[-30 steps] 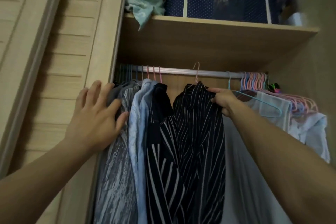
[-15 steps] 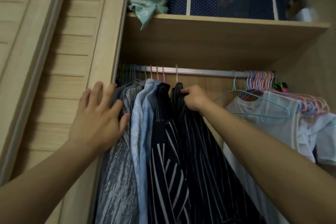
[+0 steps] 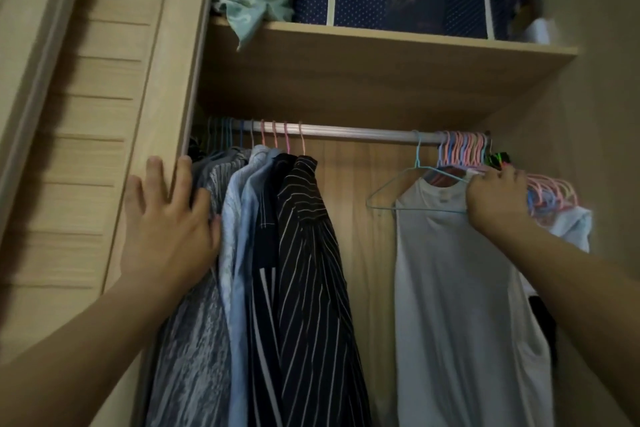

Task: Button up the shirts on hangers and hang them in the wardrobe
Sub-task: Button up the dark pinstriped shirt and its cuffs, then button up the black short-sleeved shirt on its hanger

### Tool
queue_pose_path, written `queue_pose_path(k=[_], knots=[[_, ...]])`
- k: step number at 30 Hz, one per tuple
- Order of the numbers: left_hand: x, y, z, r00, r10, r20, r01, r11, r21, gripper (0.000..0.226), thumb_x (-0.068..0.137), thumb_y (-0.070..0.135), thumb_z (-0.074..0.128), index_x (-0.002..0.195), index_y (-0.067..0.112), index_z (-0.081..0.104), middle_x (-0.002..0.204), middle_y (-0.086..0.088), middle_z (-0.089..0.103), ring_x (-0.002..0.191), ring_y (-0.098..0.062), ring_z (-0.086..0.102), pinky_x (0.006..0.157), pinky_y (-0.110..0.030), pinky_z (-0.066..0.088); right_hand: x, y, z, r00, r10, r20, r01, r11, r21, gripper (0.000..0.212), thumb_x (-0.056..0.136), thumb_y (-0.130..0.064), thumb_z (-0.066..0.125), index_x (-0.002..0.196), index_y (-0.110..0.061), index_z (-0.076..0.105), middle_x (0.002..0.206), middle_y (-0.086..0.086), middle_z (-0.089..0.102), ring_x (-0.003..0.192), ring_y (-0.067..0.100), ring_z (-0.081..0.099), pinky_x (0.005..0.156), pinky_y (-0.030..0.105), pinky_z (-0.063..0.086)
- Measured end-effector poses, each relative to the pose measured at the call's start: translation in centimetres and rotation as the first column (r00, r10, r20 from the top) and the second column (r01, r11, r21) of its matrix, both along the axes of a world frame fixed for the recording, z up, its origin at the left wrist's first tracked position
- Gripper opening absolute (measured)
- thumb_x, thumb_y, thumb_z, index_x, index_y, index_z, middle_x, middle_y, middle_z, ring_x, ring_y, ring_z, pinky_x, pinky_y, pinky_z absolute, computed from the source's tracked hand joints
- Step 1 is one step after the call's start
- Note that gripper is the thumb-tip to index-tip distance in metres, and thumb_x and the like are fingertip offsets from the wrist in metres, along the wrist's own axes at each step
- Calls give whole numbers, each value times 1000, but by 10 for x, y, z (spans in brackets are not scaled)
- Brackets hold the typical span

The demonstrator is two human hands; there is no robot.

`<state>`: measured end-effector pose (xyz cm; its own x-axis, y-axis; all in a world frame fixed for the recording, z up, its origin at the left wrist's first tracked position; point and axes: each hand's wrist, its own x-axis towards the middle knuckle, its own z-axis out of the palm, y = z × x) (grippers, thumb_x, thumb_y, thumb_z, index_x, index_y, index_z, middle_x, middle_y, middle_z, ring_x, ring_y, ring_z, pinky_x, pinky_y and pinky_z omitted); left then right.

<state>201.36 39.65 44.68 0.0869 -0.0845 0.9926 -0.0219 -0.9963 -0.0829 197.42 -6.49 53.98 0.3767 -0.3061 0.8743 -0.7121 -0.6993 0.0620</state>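
The black pinstriped shirt (image 3: pixel 311 253) is now released and left hanging on its pink hanger (image 3: pixel 302 139) on the wardrobe rail (image 3: pixel 356 133), just beside the other shirts at the left. The right hand (image 3: pixel 497 199) has been moved to the right, its grip curled at the white vest's (image 3: pixel 460 288) shoulder among the bunched empty hangers (image 3: pixel 462 149). The left hand (image 3: pixel 166 222) is still pressed flat, fingers spread, against the grey shirt (image 3: pixel 204 305) and wardrobe edge (image 3: pixel 173 107).
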Motion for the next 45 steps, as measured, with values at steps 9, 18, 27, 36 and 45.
queue_pose_path(k=[9, 18, 27, 36, 45], knots=[[2, 1, -1, 999, -23, 29, 23, 1000, -7, 50, 96, 37, 40, 108, -5, 66, 157, -31, 33, 142, -59, 23, 111, -68, 23, 28, 29, 6, 932, 355, 73, -355, 935, -12, 31, 86, -19, 58, 112, -6, 69, 114, 20, 61, 114, 40, 50, 110, 47, 31], [1, 2, -2, 1000, -15, 3, 15, 1000, -26, 50, 95, 37, 41, 107, -5, 65, 158, -29, 31, 143, -57, 22, 113, -67, 21, 38, 98, 44, 29, 495, 868, -913, -341, 226, 33, 102, 4, 35, 81, -19, 47, 85, 4, 53, 65, 6, 57, 61, 29, 50], [-47, 0, 14, 872, -22, -489, -22, 996, -85, 54, 98, 35, 44, 145, 9, 42, 156, -22, 28, 145, -46, 23, 116, -60, 27, -32, 100, -12, 9, 507, 862, -897, -377, 231, 47, 89, 14, 35, 108, -13, 68, 92, 1, 59, 77, 11, 51, 68, 24, 43], [-238, -102, -88, 783, -229, -578, -31, 914, -405, 42, 93, 20, 55, 135, 17, 58, 131, -19, 49, 121, -43, 49, 105, -46, 43, -184, 62, -113, -275, 529, 803, -748, -642, 167, 64, 80, 16, 49, 127, -24, 65, 132, -3, 57, 122, 9, 53, 97, 24, 43], [-480, -141, -247, 631, -325, -705, -234, 786, -572, 27, 97, 23, 60, 123, 21, 66, 120, -3, 56, 109, -24, 60, 93, -29, 45, -352, 129, -272, -376, 364, 852, -239, -927, 290, 59, 80, 12, 52, 117, -32, 67, 127, -15, 66, 127, 3, 57, 100, 28, 51]])
